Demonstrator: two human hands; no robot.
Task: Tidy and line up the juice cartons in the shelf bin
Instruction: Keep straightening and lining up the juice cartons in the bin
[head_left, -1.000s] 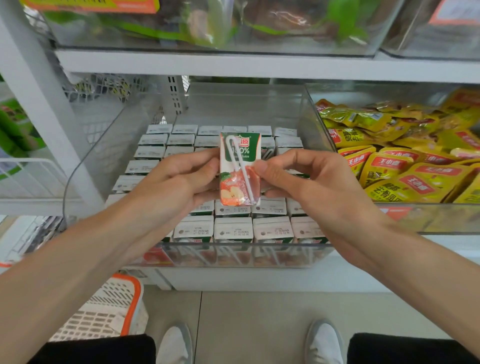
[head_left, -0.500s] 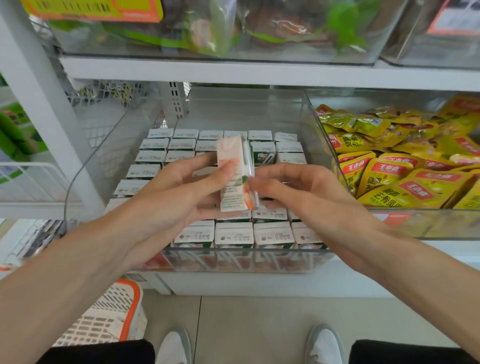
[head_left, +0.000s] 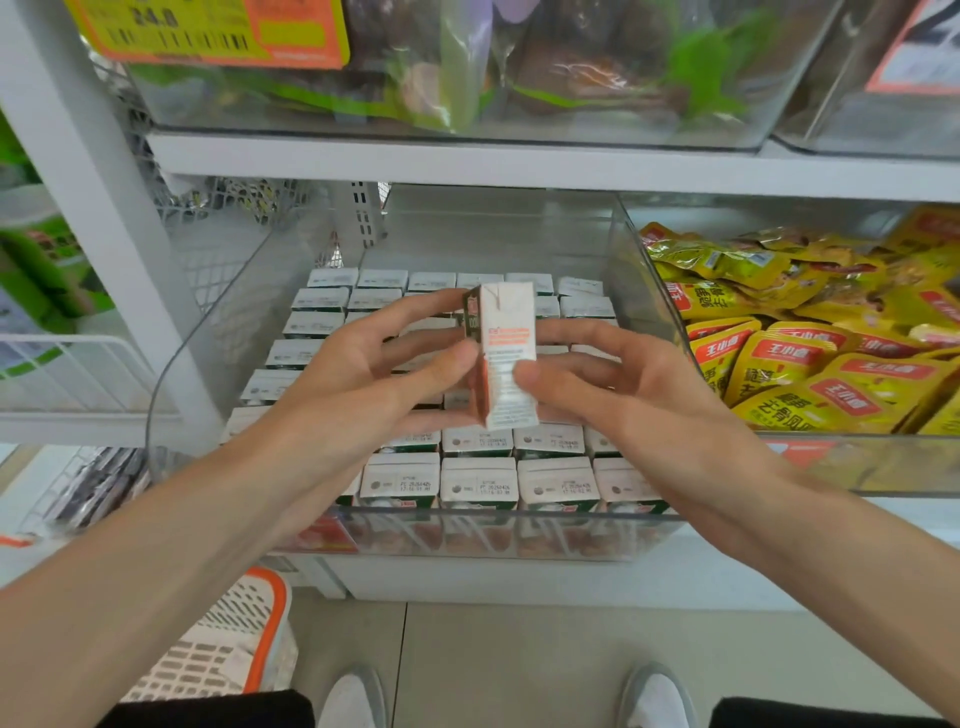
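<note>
Left grip (head_left: 363, 379) and right grip (head_left: 639, 395) pinch one juice carton (head_left: 511, 332) over the shelf bin (head_left: 467, 535). Light hold; I could drop it, knocking the rows (head_left: 478, 488) askew.

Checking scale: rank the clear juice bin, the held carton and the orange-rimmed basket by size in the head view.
1. clear juice bin
2. orange-rimmed basket, though nearer and partly hidden
3. held carton
</note>
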